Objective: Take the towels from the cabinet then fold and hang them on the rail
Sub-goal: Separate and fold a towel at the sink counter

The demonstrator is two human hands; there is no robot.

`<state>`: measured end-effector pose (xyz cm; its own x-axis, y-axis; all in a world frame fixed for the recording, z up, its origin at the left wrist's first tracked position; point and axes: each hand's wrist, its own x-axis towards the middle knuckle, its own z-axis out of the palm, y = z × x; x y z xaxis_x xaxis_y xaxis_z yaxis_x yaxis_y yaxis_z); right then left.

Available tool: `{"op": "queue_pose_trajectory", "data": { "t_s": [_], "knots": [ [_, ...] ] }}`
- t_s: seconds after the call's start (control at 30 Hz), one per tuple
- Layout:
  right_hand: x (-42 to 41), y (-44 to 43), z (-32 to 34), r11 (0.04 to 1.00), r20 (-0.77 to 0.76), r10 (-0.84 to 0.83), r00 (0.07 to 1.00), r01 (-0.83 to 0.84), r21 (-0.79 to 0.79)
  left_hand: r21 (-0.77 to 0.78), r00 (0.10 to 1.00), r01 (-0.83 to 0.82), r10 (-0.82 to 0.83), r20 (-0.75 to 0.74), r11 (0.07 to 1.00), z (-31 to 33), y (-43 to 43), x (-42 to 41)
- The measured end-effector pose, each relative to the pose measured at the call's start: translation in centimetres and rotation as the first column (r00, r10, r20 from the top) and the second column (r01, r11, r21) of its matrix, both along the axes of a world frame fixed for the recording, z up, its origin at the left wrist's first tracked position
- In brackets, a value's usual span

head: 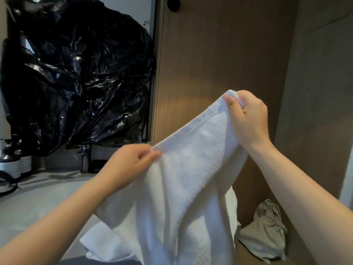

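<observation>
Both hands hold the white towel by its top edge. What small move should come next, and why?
Probably bring the right hand across to the left hand so the pinched spots meet: the white towel hangs unfolded between them, its right end higher.

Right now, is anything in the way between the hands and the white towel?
No. Both hands hold it: the left hand pinches one top corner of the towel, the right hand the other. The rail is not in view.
</observation>
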<state>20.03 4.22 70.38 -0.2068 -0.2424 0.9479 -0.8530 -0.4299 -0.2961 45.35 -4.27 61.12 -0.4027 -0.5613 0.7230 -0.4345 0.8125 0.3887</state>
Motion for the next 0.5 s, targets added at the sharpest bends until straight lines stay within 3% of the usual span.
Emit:
{"op": "queue_pose_trajectory", "data": {
  "t_s": [0.17, 0.3, 0.5],
  "knots": [
    [-0.1, 2.6, 2.0, 0.995, -0.040, -0.038, 0.998, 0.033, -0.096, -0.178, 0.991, -0.001, -0.024, -0.135, 0.984, 5.2, 0.9, 1.2],
    [-0.4, 3.7, 2.8, 0.993, -0.031, -0.039, 0.999, 0.035, -0.110, -0.178, 0.999, 0.014, -0.019, -0.026, 0.984, 7.1, 1.0, 2.0],
    [-2.7, 2.5, 0.6, 0.993, 0.091, -0.113, 0.989, 0.110, 0.042, -0.047, 0.991, 0.040, -0.033, 0.129, 0.998, 5.5, 0.4, 1.7]
  ]
}}
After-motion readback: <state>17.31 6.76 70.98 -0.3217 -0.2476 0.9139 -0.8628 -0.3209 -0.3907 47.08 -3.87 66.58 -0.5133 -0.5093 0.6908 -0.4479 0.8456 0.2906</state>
